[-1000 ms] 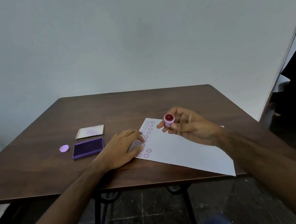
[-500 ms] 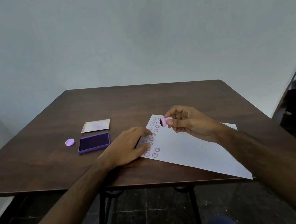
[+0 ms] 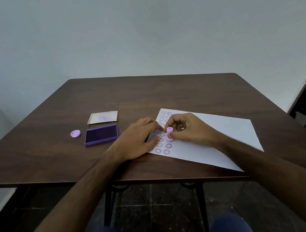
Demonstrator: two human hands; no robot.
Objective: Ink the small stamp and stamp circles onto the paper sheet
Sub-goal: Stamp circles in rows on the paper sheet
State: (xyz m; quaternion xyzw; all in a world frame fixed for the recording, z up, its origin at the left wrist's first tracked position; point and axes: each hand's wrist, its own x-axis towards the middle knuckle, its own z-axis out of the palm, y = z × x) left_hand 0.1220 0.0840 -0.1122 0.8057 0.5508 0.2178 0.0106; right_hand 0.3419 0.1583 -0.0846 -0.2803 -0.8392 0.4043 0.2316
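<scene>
The left hand (image 3: 138, 140) covers the sheet's (image 3: 224, 135) corner at its 9 o'clock and some of the prints (image 3: 163, 134) there. The right hand (image 3: 187, 128) hides more prints at 12 o'clock of the stamp (image 3: 169, 133). The stamp's face is pressed down, out of sight. The prints' inner marks are too small to read. Both forearms and the knees are cut off by the bottom edge. A dark shape at 3 o'clock is cut by the right edge.

Matt white paper sheet (image 3: 221, 137) lies on a dark wood-grain table (image 3: 145, 97) with slight sheen.
</scene>
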